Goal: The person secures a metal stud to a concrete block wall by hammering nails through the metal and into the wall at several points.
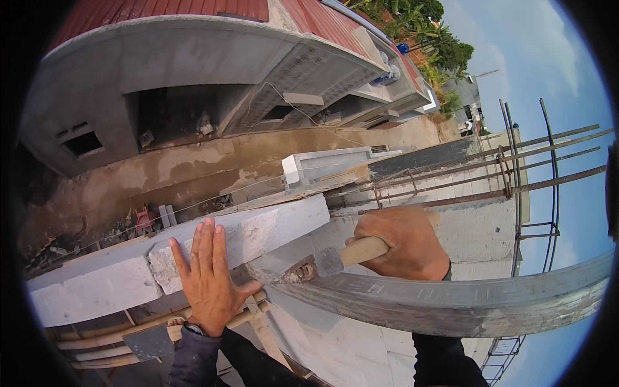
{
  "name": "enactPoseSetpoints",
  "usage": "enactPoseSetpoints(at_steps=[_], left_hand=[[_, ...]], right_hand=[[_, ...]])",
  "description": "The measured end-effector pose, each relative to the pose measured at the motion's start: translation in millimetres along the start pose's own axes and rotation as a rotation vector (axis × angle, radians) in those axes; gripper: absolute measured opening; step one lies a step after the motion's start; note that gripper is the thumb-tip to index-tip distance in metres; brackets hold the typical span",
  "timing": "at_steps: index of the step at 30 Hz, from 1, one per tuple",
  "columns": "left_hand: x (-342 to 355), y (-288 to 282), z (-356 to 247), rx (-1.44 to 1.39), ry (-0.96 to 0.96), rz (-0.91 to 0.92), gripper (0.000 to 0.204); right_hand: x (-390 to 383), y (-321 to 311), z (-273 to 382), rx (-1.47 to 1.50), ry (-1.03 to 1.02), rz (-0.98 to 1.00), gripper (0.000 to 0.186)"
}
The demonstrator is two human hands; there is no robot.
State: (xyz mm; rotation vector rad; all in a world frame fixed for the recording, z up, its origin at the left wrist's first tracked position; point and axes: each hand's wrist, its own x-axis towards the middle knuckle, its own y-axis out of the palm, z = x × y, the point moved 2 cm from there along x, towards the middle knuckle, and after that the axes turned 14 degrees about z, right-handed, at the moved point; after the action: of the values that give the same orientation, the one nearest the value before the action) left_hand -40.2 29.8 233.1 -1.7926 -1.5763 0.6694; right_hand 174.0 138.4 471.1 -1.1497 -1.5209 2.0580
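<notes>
My left hand [209, 284] lies with spread fingers against a white lightweight concrete block [271, 229], its fingertips at the block's upper edge. Another white block [97, 287] adjoins it on the left, a rough joint between them. Closed around a wooden handle [364, 251], my right hand [406, 242] holds a tool with a grey metal part [327, 261] beside the block's right end. The tool's far end looks rusty and grey; its exact kind is unclear. A long grey bar [451, 300] crosses over my right forearm and reaches the tool's end.
Steel reinforcing bars [516, 155] jut out at the right above a pale block wall [477, 235]. Bamboo poles [97, 353] lie below the blocks at lower left. Far below runs a muddy lane [193, 158], beside a grey building [213, 58] with red roofing.
</notes>
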Motion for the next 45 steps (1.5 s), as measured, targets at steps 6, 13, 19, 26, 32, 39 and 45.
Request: enactPoseSetpoints(at_steps=[6, 13, 19, 26, 32, 39, 45], left_hand=[[2, -1, -5, -0.018, 0.005, 0.037, 0.145], [-3, 0, -3, 0.026, -0.009, 0.036, 0.142], [-7, -10, -1, 0.03, -0.012, 0.012, 0.137], [-3, -24, -21, 0.106, 0.049, 0.142, 0.105], [0, -49, -74, -0.68, 0.266, 0.08, 0.043], [4, -21, -61, -0.404, 0.339, 0.202, 0.029], [11, -42, -74, -0.557, 0.345, 0.246, 0.033]], right_hand=[[0, 8, -3, -0.101, 0.136, 0.097, 0.023], [3, 17, 4, -0.143, 0.141, 0.086, 0.024], [12, 16, 22, -0.176, 0.121, 0.089, 0.034], [6, 34, -7, -0.238, 0.328, 0.132, 0.043], [-57, 45, 2, 0.35, 0.531, -0.432, 0.032], [-145, 157, 55, 0.99, 0.796, -0.646, 0.056], [-161, 222, 119, 1.333, 0.806, -0.646, 0.061]])
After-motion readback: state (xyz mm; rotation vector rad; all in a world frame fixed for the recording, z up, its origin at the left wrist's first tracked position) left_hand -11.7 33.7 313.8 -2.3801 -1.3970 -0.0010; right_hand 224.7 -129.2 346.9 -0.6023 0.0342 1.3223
